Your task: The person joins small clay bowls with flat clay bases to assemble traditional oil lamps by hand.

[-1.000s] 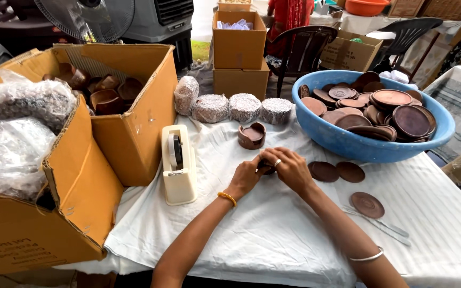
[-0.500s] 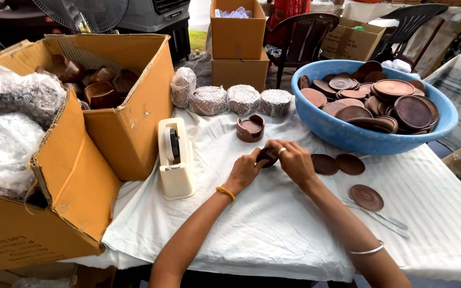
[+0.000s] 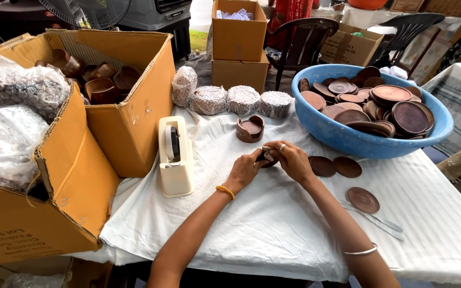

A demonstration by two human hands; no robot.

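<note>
Where the two hands meet over the white tablecloth [image 3: 273, 224], a small dark object [image 3: 267, 155] is pinched between them; so much of it is covered by fingers that its kind, its shape and the way its long axis runs cannot be told. It sits near the middle of the table, just in front of a small round wooden holder [image 3: 250, 128]. The left hand [image 3: 245, 169] closes on it from the left, thumb and fingers curled; the right hand [image 3: 290, 158] wraps over it from the right, a ring on one finger, so both hands grasp the same piece.

Just right of the hands lie two dark wooden discs [image 3: 335, 167] side by side, and nearer the viewer a third disc [image 3: 363, 200] beside a flat metal tool [image 3: 374, 220]; behind them a blue plastic basin [image 3: 348, 138] holds a heap of like discs and lids. To the left stands a cream tape dispenser [image 3: 175, 156], then an open cardboard box [image 3: 129, 128] of brown wooden cups; a second box [image 3: 44, 213], cut off at the edge, holds clear-wrapped bundles too blurred to read. Four wrapped round stacks [image 3: 225, 98] line the far edge.
</note>
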